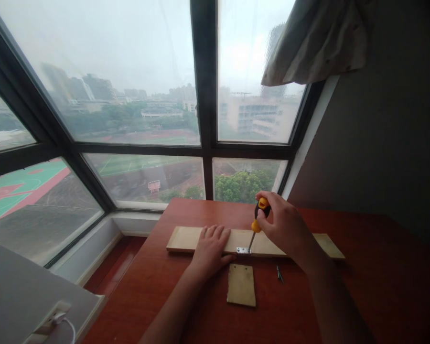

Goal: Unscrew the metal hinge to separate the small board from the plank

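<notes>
A long pale wooden board (pixel 186 239) lies across the table. My left hand (pixel 211 248) rests flat on it, fingers stretched over the top and thumb along the near edge. My right hand (pixel 281 222) is closed round the yellow and black handle of a screwdriver (pixel 256 225). The screwdriver leans, its tip down at the right end of a small metal hinge (pixel 243 250) on the board's near edge. Just in front lies a small wooden piece (pixel 241 285) with two holes near its far edge. Right of that piece are a few loose screws (pixel 279 274).
The reddish-brown table (pixel 146 306) stands against large windows with dark frames (pixel 208 95). A curtain (pixel 318 43) hangs at upper right beside a dark wall (pixel 372 143). At lower left, a white plug (pixel 59 318) with a cable sits in a wall socket.
</notes>
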`<state>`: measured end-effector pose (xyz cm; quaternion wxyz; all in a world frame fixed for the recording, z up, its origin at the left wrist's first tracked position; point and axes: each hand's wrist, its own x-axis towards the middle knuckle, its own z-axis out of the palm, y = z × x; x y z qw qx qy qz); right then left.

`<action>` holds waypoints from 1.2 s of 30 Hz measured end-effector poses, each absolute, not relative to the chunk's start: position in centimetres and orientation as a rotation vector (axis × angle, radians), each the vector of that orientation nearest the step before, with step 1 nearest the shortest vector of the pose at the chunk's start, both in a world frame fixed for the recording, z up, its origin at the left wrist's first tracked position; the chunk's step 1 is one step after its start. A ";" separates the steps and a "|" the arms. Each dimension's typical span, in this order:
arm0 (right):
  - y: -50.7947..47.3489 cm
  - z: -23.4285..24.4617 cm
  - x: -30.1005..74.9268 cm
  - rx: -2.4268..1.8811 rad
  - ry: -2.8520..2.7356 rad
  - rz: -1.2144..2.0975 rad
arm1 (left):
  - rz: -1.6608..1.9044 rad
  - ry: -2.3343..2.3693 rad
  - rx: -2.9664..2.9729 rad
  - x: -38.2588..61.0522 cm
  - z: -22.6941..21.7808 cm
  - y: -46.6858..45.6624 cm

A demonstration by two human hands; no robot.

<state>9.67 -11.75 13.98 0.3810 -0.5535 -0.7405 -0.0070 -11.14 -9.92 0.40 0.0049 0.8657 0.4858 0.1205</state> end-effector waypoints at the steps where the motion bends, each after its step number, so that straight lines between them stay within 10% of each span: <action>1: -11.7 14.0 9.8 -1.415 -1.896 -0.029 | 0.374 1.521 2.710 -11.1 0.4 -9.9; 36: -12.5 14.4 9.9 -1.531 -1.951 -0.064 | 0.383 1.497 2.728 -11.2 0.3 -9.7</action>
